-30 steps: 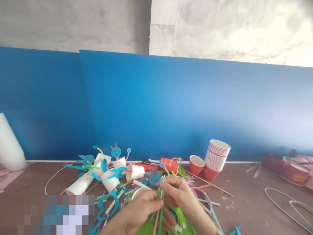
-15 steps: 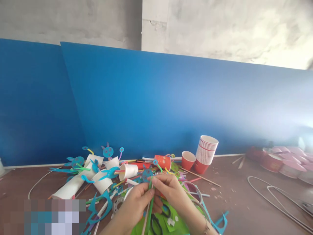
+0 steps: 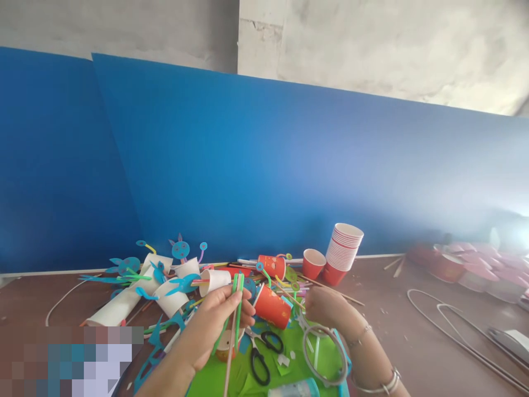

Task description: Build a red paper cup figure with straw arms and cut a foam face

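Observation:
My left hand (image 3: 217, 315) is closed around green straws (image 3: 238, 309) and a thin wooden stick (image 3: 230, 358), which point up together between thumb and fingers. My right hand (image 3: 326, 306) reaches down on the right, beside a large grey-white ring (image 3: 325, 355) like a tape roll; its curled-under fingers are hidden. Between the hands, black-handled scissors (image 3: 259, 364) lie on green paper (image 3: 215, 377). A red paper cup (image 3: 273, 306) lies tipped just behind them. Partly hidden behind my left hand is a cup with a drawn face (image 3: 225, 343).
White cups with blue paper animal shapes (image 3: 167, 298) crowd the left. A stack of cups (image 3: 344, 248) stands at the back, next to a single red cup (image 3: 313, 263). Pink paper items (image 3: 487, 270) and a cable (image 3: 446, 325) lie right. A blue panel (image 3: 248, 165) rises behind.
My right hand has left the green straws and moved right and down beside the ring. My left hand now holds the straws and stick alone, shifted slightly left. More of the scissors shows.

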Available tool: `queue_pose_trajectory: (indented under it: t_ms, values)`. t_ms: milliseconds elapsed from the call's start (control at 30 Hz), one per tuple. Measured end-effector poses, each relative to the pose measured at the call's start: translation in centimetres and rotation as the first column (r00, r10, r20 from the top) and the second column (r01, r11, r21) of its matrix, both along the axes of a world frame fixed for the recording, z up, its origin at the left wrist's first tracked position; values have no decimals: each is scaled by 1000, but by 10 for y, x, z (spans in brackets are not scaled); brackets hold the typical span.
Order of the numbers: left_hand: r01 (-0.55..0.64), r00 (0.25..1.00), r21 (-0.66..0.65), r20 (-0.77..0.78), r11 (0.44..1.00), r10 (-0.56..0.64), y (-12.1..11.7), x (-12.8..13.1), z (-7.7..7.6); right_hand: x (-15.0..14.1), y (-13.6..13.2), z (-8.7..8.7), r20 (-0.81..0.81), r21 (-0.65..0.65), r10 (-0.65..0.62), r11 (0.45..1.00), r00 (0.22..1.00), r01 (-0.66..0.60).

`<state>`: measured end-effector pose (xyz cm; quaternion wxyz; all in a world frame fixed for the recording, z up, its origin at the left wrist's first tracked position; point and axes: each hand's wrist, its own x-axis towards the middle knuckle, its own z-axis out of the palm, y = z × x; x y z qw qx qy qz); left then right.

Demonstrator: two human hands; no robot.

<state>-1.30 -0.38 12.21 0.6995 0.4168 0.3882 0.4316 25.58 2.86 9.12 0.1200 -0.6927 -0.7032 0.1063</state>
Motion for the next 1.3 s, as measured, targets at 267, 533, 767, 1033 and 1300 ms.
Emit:
queue_pose_trajectory:
  t_ms: [267,533,767,1033,1300]
  values:
    - [-132,991,59,-4,989,133,8,-16,18,-36,-4,0,-10,-113,170,979,985,-170]
    - [-254,967,68,32,965,253,13,-35,30,-59,2,-6,-60,4,155,988,986,-155]
    - [-352,935,56,78,934,347,17,-51,37,-51,8,1,-251,24,110,994,962,-108]
    - [-374,925,86,113,924,364,15,-55,42,-59,25,-8,-581,166,23,982,813,91]
    - [-410,910,108,120,906,398,15,-62,45,-114,68,-27,-662,91,-11,991,750,95]
